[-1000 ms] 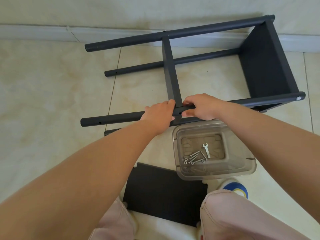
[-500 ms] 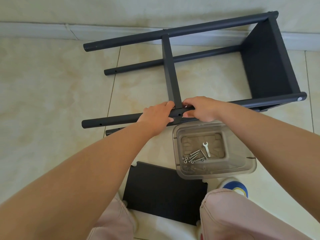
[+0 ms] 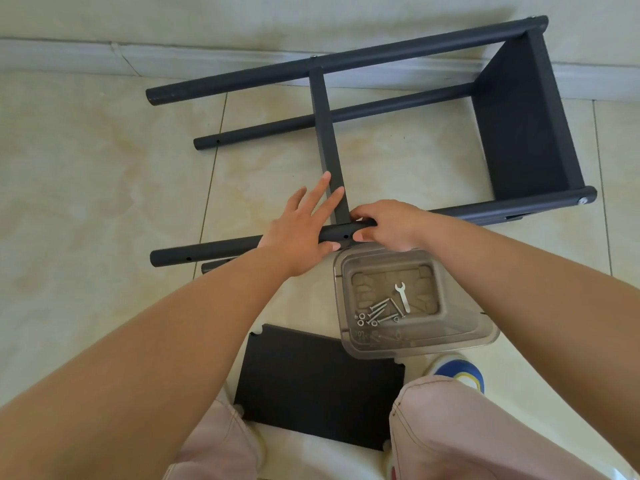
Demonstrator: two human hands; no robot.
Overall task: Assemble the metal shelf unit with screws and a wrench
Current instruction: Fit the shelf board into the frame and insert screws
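Observation:
A dark grey metal shelf frame [image 3: 523, 123] lies on its side on the tiled floor, with one shelf panel fixed at the right end and a middle shelf [image 3: 327, 133] seen edge-on. My right hand [image 3: 388, 225] grips the near top tube [image 3: 207, 249] at the joint with the middle shelf. My left hand [image 3: 299, 230] rests over the same tube just left of the joint, fingers straight and spread. A clear plastic tub [image 3: 474, 336] near my knees holds several screws [image 3: 379, 311] and a small wrench [image 3: 401, 296].
A loose black shelf panel [image 3: 318, 384] lies flat on the floor between my knees. A skirting board and wall [image 3: 104, 53] run along behind the frame. My shoe [image 3: 457, 370] shows at the lower right beside the tub.
My left hand has let go of the tube and spread its fingers straight over it. My right hand keeps its grip at the joint. The view has drawn a little closer.

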